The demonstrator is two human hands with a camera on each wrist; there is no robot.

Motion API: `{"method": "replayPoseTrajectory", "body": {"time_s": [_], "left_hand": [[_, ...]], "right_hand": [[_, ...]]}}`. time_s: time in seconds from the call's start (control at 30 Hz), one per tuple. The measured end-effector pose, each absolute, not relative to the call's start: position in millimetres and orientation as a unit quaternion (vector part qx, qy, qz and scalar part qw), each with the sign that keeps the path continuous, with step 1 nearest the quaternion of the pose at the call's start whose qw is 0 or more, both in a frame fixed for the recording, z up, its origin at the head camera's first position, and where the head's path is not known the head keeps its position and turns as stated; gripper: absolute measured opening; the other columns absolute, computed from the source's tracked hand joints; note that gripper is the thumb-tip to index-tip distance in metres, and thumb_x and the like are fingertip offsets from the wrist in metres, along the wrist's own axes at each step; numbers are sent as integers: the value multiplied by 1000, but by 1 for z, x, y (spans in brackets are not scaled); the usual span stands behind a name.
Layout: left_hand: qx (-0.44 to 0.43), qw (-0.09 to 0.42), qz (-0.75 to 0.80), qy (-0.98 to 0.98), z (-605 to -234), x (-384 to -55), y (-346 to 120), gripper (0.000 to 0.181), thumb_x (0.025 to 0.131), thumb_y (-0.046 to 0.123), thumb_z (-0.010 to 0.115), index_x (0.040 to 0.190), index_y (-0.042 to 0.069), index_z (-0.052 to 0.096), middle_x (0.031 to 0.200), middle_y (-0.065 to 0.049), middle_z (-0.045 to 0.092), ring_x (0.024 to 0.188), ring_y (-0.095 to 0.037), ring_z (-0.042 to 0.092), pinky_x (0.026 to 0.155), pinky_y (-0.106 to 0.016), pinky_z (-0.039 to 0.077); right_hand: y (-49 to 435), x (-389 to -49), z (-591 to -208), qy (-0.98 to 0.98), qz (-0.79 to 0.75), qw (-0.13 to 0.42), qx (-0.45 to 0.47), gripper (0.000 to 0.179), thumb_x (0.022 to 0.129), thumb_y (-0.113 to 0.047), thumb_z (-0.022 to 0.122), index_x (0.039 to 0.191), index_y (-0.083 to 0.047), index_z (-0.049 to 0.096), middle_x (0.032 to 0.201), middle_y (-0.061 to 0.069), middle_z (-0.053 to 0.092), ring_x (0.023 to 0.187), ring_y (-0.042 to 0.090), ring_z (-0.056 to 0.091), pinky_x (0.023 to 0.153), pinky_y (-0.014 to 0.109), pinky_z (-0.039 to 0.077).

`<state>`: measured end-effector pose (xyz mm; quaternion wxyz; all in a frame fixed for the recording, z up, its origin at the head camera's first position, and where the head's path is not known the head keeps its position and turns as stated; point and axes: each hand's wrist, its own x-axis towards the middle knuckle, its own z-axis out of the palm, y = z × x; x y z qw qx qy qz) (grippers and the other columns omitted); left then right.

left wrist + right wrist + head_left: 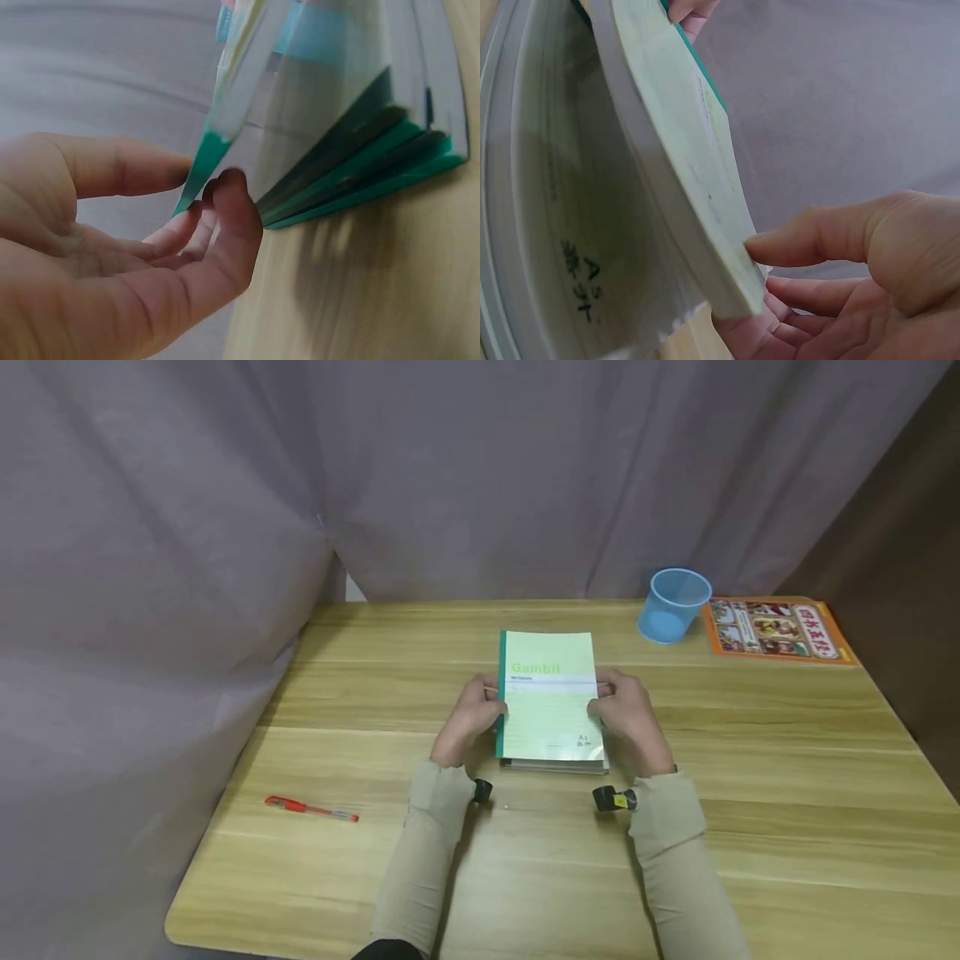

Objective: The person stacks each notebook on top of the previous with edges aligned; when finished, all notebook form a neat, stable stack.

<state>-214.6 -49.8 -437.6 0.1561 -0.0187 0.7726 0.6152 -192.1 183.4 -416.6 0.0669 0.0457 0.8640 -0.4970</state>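
A light green notebook (551, 702) with a dark green spine lies on top of a small stack (555, 767) at the middle of the wooden table (750, 793). My left hand (471, 717) pinches its spine edge, thumb on top and fingers underneath. My right hand (628, 717) pinches the opposite, open edge the same way. In the left wrist view the top notebook (225, 127) is raised off the green-spined stack (360, 180), with my left hand (172, 240) at its spine. The right wrist view shows the raised notebook (682, 172) in my right hand (832, 292) above a lower cover (555, 225).
A red pen (311, 810) lies near the table's left front. A blue plastic cup (672, 604) lies tipped at the back right, next to an orange printed booklet (776, 631). Grey curtain hangs behind and to the left.
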Motion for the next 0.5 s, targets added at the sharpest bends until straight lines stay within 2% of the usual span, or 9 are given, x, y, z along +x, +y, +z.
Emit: {"method": "replayPoseTrajectory", "body": {"time_s": [0.23,0.5], "left_hand": [[-17,148,584,798,-445,-216,-46,42,87,-14,54,128,-8,49,100,-13,56,77,-19,54,67,-29,51],[-18,149,540,828,-449,-216,-40,37,88,-11,56,124,-5,51,102,-12,56,80,-20,53,65,-26,47]], "right_hand": [[185,-195,-422,874,-474,87,63,60,80,7,55,140,14,47,115,26,60,91,30,56,66,27,48],[189,-197,-429,884,-452,96,74,59,83,6,58,141,13,48,117,28,61,97,34,59,73,33,49]]}}
